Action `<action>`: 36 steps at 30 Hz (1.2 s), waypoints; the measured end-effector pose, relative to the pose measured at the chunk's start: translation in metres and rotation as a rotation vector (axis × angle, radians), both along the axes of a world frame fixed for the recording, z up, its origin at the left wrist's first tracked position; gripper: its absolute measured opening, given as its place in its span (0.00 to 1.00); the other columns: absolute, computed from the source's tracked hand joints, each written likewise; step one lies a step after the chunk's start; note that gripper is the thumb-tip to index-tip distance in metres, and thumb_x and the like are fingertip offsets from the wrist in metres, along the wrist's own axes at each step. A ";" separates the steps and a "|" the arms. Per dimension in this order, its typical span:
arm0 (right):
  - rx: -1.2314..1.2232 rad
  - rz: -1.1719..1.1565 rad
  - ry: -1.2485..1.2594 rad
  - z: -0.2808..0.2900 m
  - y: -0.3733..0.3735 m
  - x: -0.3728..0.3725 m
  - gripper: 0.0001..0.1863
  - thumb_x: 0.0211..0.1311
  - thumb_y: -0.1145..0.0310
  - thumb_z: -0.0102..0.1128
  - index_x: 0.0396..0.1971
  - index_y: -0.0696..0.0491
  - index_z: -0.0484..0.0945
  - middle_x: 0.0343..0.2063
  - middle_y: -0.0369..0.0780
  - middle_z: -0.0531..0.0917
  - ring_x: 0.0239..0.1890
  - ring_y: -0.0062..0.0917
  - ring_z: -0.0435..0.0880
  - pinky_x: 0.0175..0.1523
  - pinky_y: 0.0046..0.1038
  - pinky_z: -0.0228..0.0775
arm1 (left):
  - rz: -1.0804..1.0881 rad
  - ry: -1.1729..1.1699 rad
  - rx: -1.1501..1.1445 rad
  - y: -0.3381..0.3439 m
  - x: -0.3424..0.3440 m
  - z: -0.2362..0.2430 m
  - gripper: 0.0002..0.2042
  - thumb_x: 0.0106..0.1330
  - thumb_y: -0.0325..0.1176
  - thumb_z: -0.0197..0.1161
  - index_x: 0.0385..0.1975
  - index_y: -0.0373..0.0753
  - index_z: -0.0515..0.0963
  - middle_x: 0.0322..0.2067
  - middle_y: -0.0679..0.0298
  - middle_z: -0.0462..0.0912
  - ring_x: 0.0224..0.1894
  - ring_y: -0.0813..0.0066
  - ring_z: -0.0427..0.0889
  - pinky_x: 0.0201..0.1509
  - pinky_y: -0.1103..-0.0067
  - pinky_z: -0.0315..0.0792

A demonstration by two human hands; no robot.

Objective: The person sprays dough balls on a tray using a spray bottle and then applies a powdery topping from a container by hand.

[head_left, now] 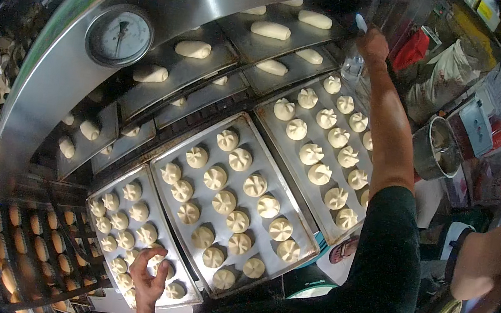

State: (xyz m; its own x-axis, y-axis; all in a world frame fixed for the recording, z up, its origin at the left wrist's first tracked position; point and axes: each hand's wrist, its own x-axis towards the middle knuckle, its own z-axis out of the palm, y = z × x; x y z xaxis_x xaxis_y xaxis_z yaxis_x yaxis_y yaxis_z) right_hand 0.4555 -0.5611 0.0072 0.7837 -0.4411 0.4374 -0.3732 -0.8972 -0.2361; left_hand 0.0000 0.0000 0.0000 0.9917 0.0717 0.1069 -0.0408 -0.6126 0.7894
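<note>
A bakery, given the shaped dough point(223, 202) and apparently browned rolls point(41, 248).

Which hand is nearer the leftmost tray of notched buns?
Left. The left hand is over the near end of the leftmost tray; the right hand is beyond the far end of the rightmost tray.

The middle tray point(265, 252) carries spaced dough buns point(223, 202) (all pale, with pinwheel tops). A left tray point(160, 213) and right tray point(313, 193) flanking it carry similar buns; beyond it, dark trays point(302, 41) bear dough rolls point(270, 31).
</note>
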 end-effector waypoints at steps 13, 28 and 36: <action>-0.111 0.335 -0.453 0.105 0.117 -0.244 0.20 0.64 0.55 0.55 0.47 0.54 0.78 0.31 0.41 0.83 0.33 0.22 0.81 0.41 0.27 0.72 | -0.288 -0.147 -0.134 0.026 -0.024 0.007 0.15 0.56 0.28 0.65 0.45 0.36 0.77 0.42 0.55 0.81 0.45 0.60 0.80 0.49 0.72 0.72; 1.205 1.137 0.119 0.060 0.588 -0.615 0.27 0.56 0.70 0.64 0.56 0.56 0.67 0.45 0.38 0.78 0.47 0.23 0.76 0.49 0.23 0.70 | -0.271 -0.001 -0.672 0.167 -0.215 -0.017 0.40 0.46 0.43 0.75 0.57 0.32 0.64 0.50 0.50 0.74 0.55 0.65 0.73 0.60 0.73 0.65; 0.943 0.917 0.642 -0.035 0.657 -0.678 0.21 0.61 0.56 0.59 0.46 0.57 0.75 0.29 0.44 0.82 0.27 0.32 0.83 0.34 0.31 0.74 | -0.537 0.484 -0.352 0.223 -0.318 -0.081 0.34 0.56 0.46 0.67 0.57 0.31 0.65 0.47 0.48 0.77 0.52 0.61 0.76 0.58 0.73 0.67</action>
State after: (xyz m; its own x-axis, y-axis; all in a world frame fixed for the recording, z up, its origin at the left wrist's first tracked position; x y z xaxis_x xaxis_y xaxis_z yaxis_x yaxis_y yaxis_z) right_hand -0.2224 0.0959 -0.0281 0.8864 0.3899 -0.2497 -0.0339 -0.4831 -0.8749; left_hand -0.3176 0.2233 -0.0814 0.8308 -0.4790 -0.2833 0.1364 -0.3182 0.9382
